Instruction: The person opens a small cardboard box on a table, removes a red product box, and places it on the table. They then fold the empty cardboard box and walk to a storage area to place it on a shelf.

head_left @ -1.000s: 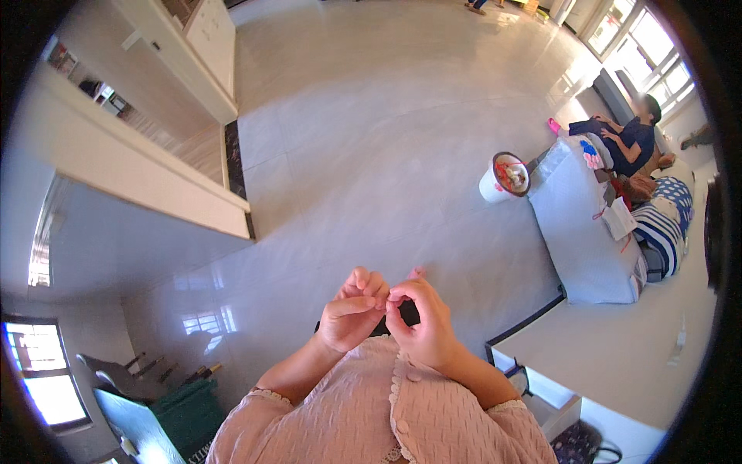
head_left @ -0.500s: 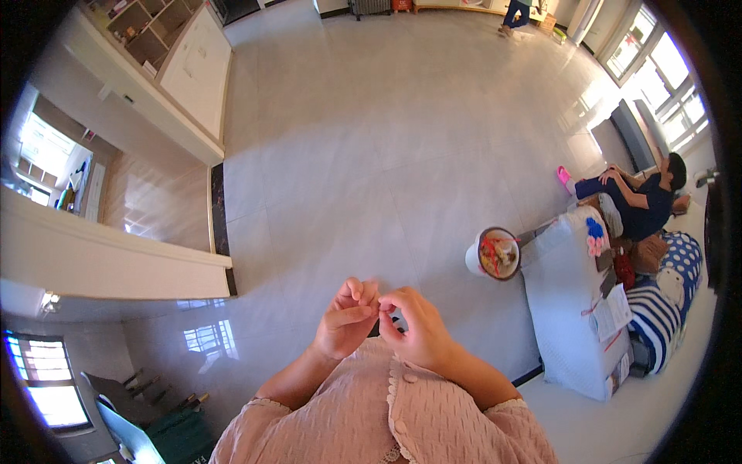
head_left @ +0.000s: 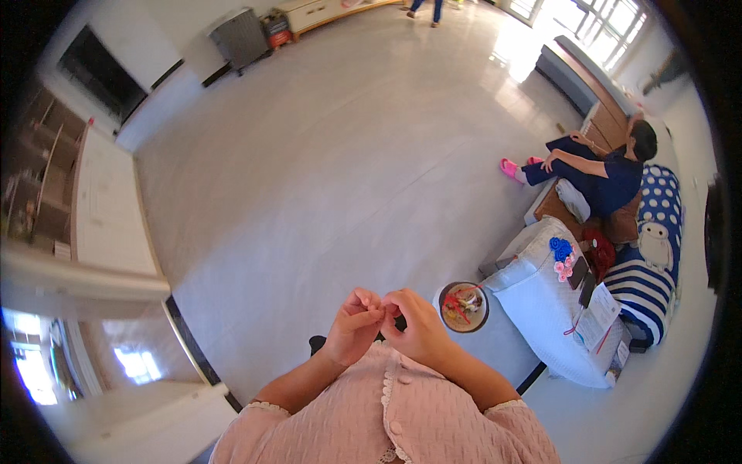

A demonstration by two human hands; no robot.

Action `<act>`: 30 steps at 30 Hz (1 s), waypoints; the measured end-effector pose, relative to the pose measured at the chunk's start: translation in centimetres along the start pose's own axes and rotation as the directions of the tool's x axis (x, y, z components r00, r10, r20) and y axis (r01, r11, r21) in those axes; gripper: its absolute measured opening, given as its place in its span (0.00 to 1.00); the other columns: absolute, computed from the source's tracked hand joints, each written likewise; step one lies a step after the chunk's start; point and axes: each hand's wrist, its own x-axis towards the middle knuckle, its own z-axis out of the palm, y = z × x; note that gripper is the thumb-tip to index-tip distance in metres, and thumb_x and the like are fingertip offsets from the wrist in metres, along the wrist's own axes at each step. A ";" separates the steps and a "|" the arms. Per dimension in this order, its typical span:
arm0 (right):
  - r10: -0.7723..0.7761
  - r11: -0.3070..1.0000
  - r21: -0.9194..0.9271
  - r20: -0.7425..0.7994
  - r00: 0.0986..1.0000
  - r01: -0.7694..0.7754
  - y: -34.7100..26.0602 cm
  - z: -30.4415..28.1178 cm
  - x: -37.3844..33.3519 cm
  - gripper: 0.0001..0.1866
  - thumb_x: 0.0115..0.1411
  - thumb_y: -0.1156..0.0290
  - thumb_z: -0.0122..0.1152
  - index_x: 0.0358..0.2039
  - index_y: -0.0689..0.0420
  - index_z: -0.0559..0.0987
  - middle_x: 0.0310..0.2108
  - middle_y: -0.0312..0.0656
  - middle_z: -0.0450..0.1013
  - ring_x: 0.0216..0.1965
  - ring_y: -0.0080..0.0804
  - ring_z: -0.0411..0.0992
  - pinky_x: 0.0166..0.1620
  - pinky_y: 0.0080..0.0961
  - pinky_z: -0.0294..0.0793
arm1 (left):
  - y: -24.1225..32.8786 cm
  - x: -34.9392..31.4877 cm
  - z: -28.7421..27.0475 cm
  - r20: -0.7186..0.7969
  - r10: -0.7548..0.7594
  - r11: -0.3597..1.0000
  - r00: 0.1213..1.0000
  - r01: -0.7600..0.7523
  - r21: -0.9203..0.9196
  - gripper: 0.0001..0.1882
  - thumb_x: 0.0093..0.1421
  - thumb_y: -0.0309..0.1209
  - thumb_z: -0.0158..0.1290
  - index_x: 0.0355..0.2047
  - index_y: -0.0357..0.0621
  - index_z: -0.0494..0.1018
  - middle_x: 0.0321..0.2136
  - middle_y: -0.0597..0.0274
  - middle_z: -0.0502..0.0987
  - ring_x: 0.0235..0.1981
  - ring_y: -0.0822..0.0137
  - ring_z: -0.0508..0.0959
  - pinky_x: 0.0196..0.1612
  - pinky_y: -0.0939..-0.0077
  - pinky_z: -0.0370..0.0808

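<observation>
In front of the chest, above a pink lace-trimmed top [head_left: 363, 417], my left hand [head_left: 354, 329] and my right hand [head_left: 417, 331] meet at the fingertips. Both are closed in a pinch, thumbs against fingers. Whatever lies between them is too small to make out. Just beyond my right hand, on the floor, stands a round waste bin [head_left: 464, 331] with red strips and pale scraps inside. A dark shoe [head_left: 317, 344] shows past my left wrist.
To the right is a sofa arm under a white cover [head_left: 525, 317], bearing blue flowers [head_left: 560, 247], pink flowers [head_left: 565, 267], dark phones and a paper [head_left: 599, 319]. A person [head_left: 603, 182] sits beyond, by a striped cushion [head_left: 645, 301]. A grey heater [head_left: 241, 39] stands far left; another person's legs show at the top.
My view has swung leftward, bringing the heater and a dark doorway into sight. The bin now appears closer to my right hand. Both hands stay pinched together.
</observation>
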 end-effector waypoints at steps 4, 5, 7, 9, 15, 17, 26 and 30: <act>0.002 0.999 -0.033 -0.008 1.000 -0.002 6.9 -3.6 8.6 0.13 0.43 0.84 0.56 0.30 0.59 0.68 0.24 0.43 0.66 0.23 0.37 0.68 0.27 0.26 0.68 | 2.3 13.0 0.5 -0.043 -0.050 0.994 0.998 0.054 0.091 0.10 0.54 0.16 0.44 0.29 0.47 0.66 0.28 0.67 0.69 0.33 0.70 0.70 0.39 0.75 0.68; 0.008 0.999 -0.032 0.065 0.998 -0.006 8.3 -4.8 10.9 0.13 0.43 0.83 0.56 0.31 0.59 0.68 0.24 0.43 0.66 0.23 0.36 0.68 0.27 0.27 0.69 | 2.8 16.8 -0.3 -0.070 -0.015 0.978 0.997 0.029 0.204 0.08 0.53 0.17 0.46 0.28 0.47 0.67 0.27 0.67 0.70 0.32 0.71 0.70 0.38 0.76 0.68; 0.012 1.000 -0.030 0.154 0.988 -0.007 11.4 -7.4 15.2 0.13 0.44 0.83 0.56 0.32 0.59 0.69 0.25 0.42 0.67 0.24 0.36 0.68 0.27 0.27 0.69 | 4.0 25.0 -4.5 -0.124 0.077 0.908 0.989 -0.018 0.419 0.06 0.52 0.19 0.50 0.28 0.45 0.68 0.26 0.68 0.70 0.30 0.74 0.70 0.36 0.79 0.68; -0.023 0.999 -0.039 0.177 0.984 0.030 14.9 -9.9 20.3 0.14 0.44 0.82 0.56 0.33 0.58 0.69 0.25 0.42 0.67 0.26 0.37 0.68 0.29 0.28 0.68 | 5.3 31.1 -12.9 -0.320 0.206 0.598 0.925 0.140 0.789 0.04 0.49 0.23 0.53 0.27 0.43 0.70 0.23 0.67 0.71 0.26 0.76 0.69 0.30 0.79 0.69; 0.057 0.964 -0.247 0.562 0.825 0.101 27.6 -19.2 33.3 0.12 0.51 0.71 0.54 0.38 0.56 0.71 0.28 0.44 0.69 0.31 0.44 0.69 0.34 0.36 0.69 | 11.3 22.6 -28.5 -0.620 0.024 -0.152 0.784 0.616 0.773 0.08 0.46 0.33 0.52 0.20 0.41 0.71 0.18 0.58 0.71 0.18 0.62 0.69 0.20 0.73 0.66; 0.186 0.968 -0.245 0.589 0.787 -0.045 30.6 -22.8 37.5 0.12 0.51 0.71 0.53 0.38 0.56 0.72 0.29 0.45 0.70 0.32 0.45 0.70 0.36 0.37 0.69 | 14.7 20.8 -25.0 -0.487 -0.121 -0.429 0.865 0.397 0.811 0.12 0.45 0.36 0.55 0.20 0.39 0.72 0.20 0.55 0.74 0.20 0.59 0.71 0.22 0.72 0.67; 0.686 0.662 -0.533 0.147 0.713 -0.527 43.5 -36.4 53.5 0.13 0.52 0.70 0.53 0.39 0.58 0.72 0.36 0.48 0.71 0.39 0.45 0.69 0.42 0.35 0.68 | 29.1 56.1 -31.5 -0.521 -0.149 -0.461 0.840 0.408 0.788 0.12 0.49 0.37 0.52 0.17 0.41 0.71 0.18 0.56 0.72 0.19 0.62 0.70 0.21 0.72 0.67; 0.759 0.585 -0.379 -0.054 0.649 -0.717 46.9 -42.8 56.5 0.13 0.52 0.68 0.53 0.39 0.58 0.73 0.37 0.49 0.70 0.40 0.48 0.68 0.43 0.38 0.68 | 31.1 93.6 -23.4 -0.592 0.302 0.233 0.747 0.544 0.806 0.04 0.50 0.27 0.45 0.24 0.40 0.66 0.12 0.62 0.67 0.11 0.71 0.65 0.13 0.77 0.63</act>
